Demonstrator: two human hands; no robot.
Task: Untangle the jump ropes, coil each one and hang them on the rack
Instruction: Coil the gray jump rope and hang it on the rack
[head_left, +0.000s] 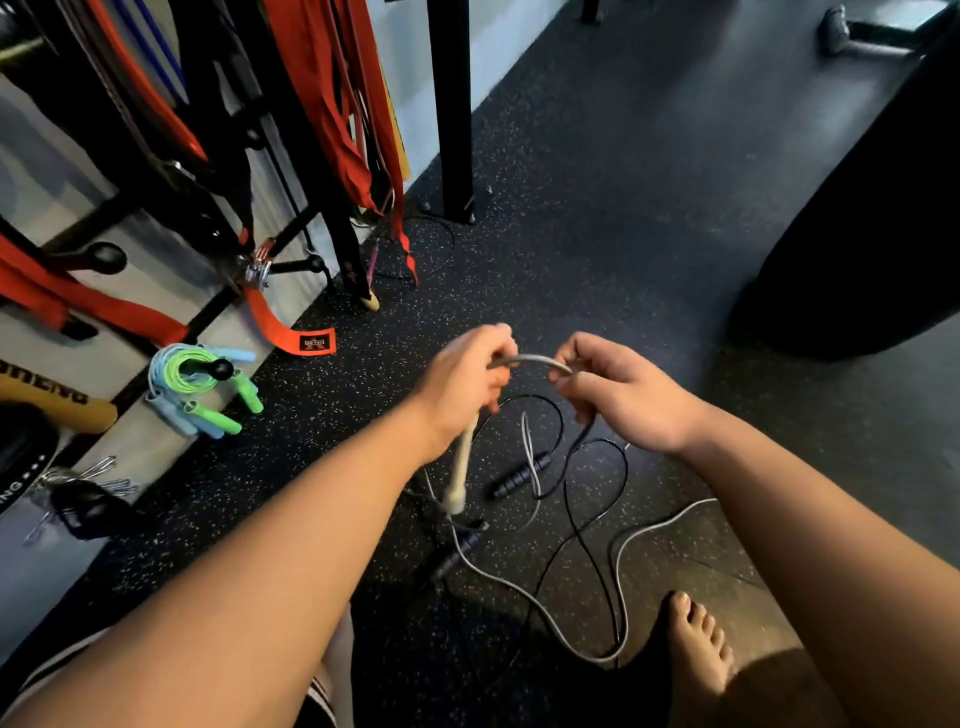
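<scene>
Speckled black rubber floor (597, 182) fills most of my view, with the rack (104, 255) along the left wall. Red straps (332, 104) hang from it, and a green rope (197, 364) and a blue rope (155, 376) sit coiled on one of its pegs. At centre, my left hand (462, 384) has its grip closed round the grey rope (530, 359) and the top of a cream handle (460, 470), which hangs down from the fist. My right hand (623, 400) pinches the same rope just to the right, so a short arch spans the two hands. The rest of the grey rope trails over the floor toward the near edge, crossing a black rope (537, 397) — its black handle (519, 475) lies on the floor under the hands. A bare foot (696, 644) stands at near right, just beside the tangle.
</scene>
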